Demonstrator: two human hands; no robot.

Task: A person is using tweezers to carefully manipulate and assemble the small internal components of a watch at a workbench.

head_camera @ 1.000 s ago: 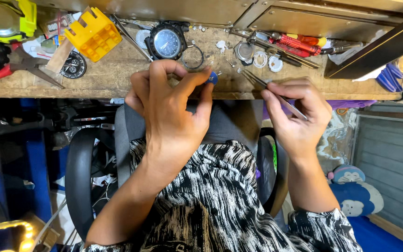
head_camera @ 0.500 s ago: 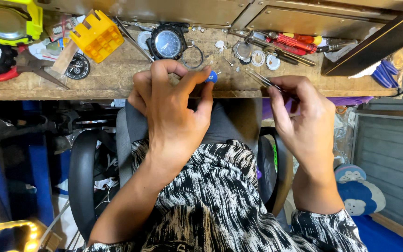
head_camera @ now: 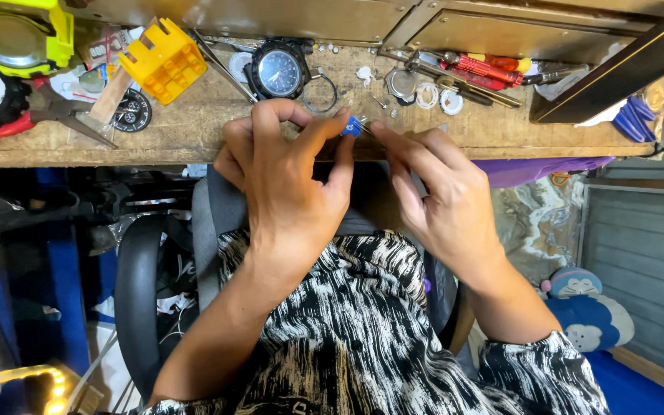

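My left hand (head_camera: 290,188) is raised just in front of the wooden bench edge (head_camera: 155,154), its thumb and fingers pinching a small blue part (head_camera: 351,127). My right hand (head_camera: 439,200) has come in from the right and holds thin metal tweezers (head_camera: 366,127), whose tips meet the blue part. Most of the tweezers are hidden inside the fingers. Just beyond both hands on the bench lies a black wristwatch (head_camera: 280,71) with a dark dial, and a loose metal ring (head_camera: 320,92) beside it.
A yellow block (head_camera: 164,60), pliers (head_camera: 55,114), a watch movement (head_camera: 131,112) and a yellow-green cased watch (head_camera: 13,38) lie at the left. Red-handled screwdrivers (head_camera: 479,73), round watch parts (head_camera: 428,94) and a dark bar (head_camera: 616,65) are at the right. My patterned shirt (head_camera: 363,338) fills the foreground.
My right hand has moved left with the tweezers, from well apart to right beside my left hand, so the tips now reach the blue part. My left hand has stayed in place.
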